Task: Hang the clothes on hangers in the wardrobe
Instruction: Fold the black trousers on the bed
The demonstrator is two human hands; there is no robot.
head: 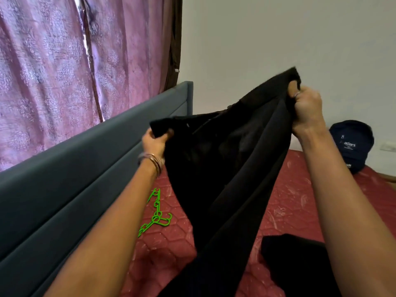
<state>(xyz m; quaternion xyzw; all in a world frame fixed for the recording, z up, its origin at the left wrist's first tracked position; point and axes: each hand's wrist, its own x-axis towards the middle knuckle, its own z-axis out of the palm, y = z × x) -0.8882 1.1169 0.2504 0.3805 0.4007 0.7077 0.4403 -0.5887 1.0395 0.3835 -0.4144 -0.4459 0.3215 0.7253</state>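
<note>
left hand [154,140]: i grip black garment [222,168] edge.
right hand [307,108]: i grip its other edge.
green hanger [156,213]: on bed [289,202].

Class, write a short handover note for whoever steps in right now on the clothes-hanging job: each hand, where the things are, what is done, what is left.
Left hand: grips one top corner of the black garment.
Right hand: grips the other top corner, held higher.
The garment hangs spread above the red mattress.
Green hanger: lies on the mattress near the headboard, untouched.
Another dark garment lies at lower right.
Done: garment lifted.
Left: put it on the hanger and hang it; wardrobe not in view.
</note>
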